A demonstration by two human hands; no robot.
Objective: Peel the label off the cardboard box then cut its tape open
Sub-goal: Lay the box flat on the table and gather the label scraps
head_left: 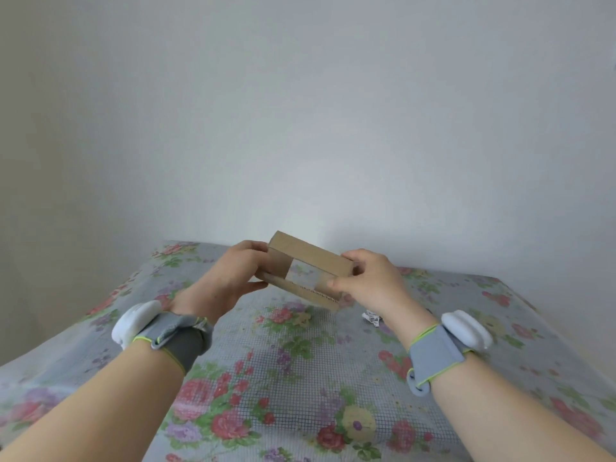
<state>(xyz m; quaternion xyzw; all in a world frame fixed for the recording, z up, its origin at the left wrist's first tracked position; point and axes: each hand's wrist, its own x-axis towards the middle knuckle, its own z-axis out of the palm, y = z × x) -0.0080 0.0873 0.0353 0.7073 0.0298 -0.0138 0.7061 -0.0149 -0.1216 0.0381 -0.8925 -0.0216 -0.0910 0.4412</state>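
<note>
Gripping its two ends, both hands hold the box [310,260] in the air between them, above the flowered cloth [283,378]; the left hand [230,278] is clamped on the left end, the right hand [370,278] on the right end, and a crumpled white scrap [372,317] is seen just below the right wrist

Setting: a home room, by the look of it | Evidence: a table under a floral, grid-patterned plastic cloth [293,378] stands against a bare, pale painted wall [300,111]
</note>
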